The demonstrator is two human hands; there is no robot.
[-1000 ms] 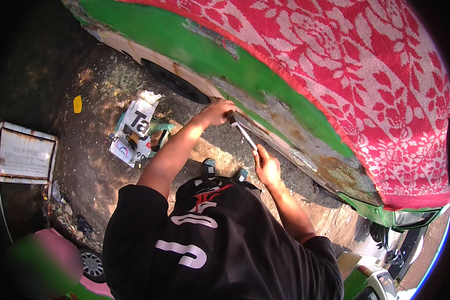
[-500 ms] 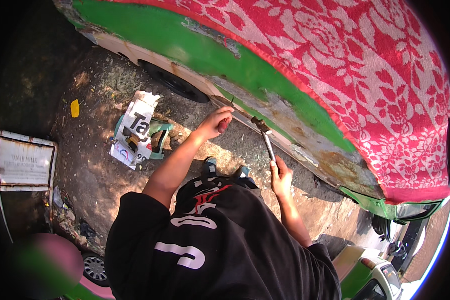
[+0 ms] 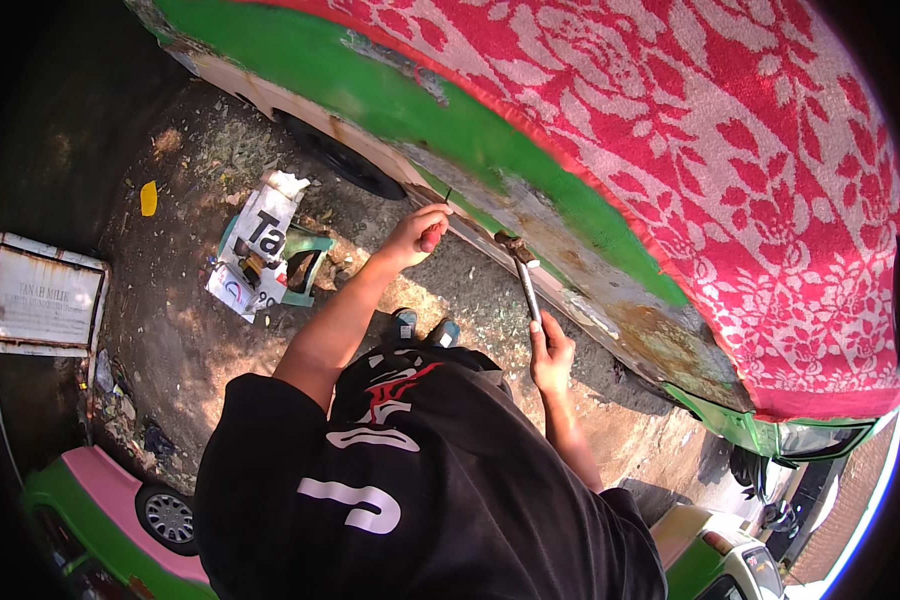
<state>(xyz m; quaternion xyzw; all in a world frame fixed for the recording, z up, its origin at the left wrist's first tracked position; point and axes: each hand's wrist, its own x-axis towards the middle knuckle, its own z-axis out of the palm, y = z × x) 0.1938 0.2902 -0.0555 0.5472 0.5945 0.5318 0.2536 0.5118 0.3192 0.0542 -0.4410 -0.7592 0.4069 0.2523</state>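
Observation:
My left hand (image 3: 408,241) is closed around the red handle of a screwdriver (image 3: 431,236). Its thin dark shaft points up toward the lower edge of a green vehicle's side (image 3: 390,95). To the right, my right hand (image 3: 551,358) grips a hammer (image 3: 527,287) by its metal handle. The hammer's brownish head is raised near the vehicle's lower panel, apart from the screwdriver. Along that panel runs a rusty, stripped patch (image 3: 620,285); whether either tool touches the metal I cannot tell.
A red-and-white flowered cloth (image 3: 710,180) covers the vehicle's top. On the dirt ground, a green stool (image 3: 315,270) carries a printed white sheet (image 3: 270,222) and small tools. A white signboard (image 3: 48,300) stands left. Pink-and-green (image 3: 110,490) and white-and-green (image 3: 710,550) vehicles are behind.
The view has shifted slightly, so the vehicle and ground sit further left. Both hands keep their tools, at about the same place beside the vehicle. More of the pink-and-green vehicle shows.

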